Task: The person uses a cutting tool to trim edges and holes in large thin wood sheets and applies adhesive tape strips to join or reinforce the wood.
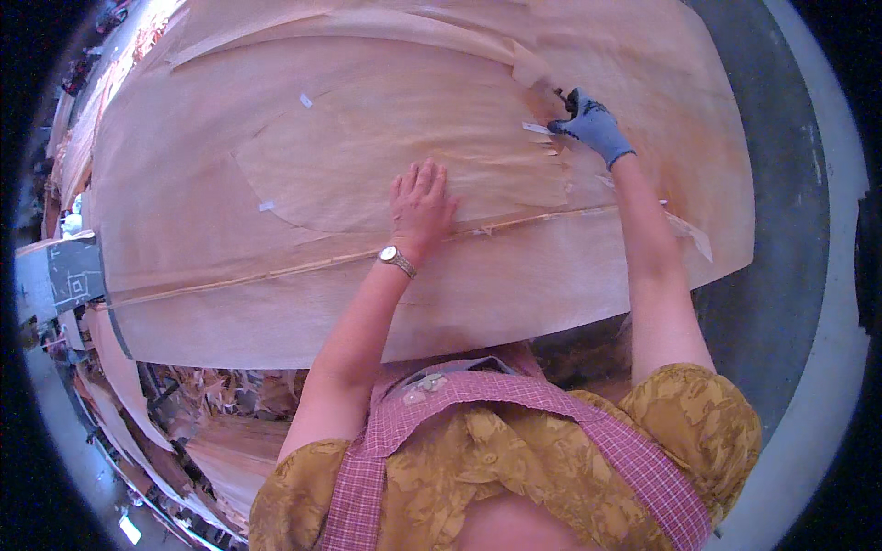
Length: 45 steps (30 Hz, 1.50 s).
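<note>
Near the middle of the frame, the left hand lies flat on a big thin wood sheet, fingers spread apart. At the upper right, the right hand, in a blue glove, is curled over a torn spot, close to a white tape strip; I cannot tell what its fingers pinch. The sheet fills most of the frame, and its long way runs from left to right. It looks thin, so a hard tug could rip the tear wider.
</note>
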Each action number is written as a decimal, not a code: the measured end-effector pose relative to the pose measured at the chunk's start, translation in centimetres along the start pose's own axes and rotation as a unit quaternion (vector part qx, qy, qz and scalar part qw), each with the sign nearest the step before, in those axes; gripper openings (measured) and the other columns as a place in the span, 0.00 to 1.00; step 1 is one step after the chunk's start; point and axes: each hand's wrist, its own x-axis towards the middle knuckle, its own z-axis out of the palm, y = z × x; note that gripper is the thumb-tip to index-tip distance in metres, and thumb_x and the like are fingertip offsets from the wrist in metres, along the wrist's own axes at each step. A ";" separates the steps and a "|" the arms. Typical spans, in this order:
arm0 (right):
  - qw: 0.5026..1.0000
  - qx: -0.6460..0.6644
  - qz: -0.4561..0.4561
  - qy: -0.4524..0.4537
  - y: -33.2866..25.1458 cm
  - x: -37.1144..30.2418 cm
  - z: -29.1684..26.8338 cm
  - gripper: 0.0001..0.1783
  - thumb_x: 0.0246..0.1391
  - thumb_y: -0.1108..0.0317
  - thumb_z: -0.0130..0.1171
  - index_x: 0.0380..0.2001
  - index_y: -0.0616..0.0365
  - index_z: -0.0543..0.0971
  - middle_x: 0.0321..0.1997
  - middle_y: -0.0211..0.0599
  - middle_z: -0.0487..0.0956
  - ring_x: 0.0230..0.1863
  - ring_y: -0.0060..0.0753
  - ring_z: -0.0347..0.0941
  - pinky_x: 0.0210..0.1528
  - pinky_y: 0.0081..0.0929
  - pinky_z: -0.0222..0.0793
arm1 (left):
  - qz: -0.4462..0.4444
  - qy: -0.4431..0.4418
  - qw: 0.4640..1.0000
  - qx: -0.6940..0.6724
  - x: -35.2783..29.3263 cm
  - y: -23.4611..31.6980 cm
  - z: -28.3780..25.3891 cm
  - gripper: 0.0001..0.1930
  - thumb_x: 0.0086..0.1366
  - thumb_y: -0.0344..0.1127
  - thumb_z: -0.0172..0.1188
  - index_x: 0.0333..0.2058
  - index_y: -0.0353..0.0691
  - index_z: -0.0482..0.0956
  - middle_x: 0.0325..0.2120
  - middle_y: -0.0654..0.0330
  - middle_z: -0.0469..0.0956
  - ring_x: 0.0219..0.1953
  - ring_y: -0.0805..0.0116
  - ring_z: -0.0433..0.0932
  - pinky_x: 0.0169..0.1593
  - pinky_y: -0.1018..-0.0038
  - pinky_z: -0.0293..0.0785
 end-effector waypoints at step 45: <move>0.891 -0.232 -0.365 0.135 -22.3 -6.5 -1.5 0.25 0.50 0.53 0.63 0.50 0.51 0.77 0.34 0.34 0.77 0.39 0.37 0.74 0.35 0.38 0.71 | 0.084 0.113 0.988 0.066 -0.4 -30.2 -16.0 0.12 0.62 0.38 0.60 0.44 0.50 0.79 0.36 0.62 0.78 0.43 0.62 0.76 0.51 0.63 0.69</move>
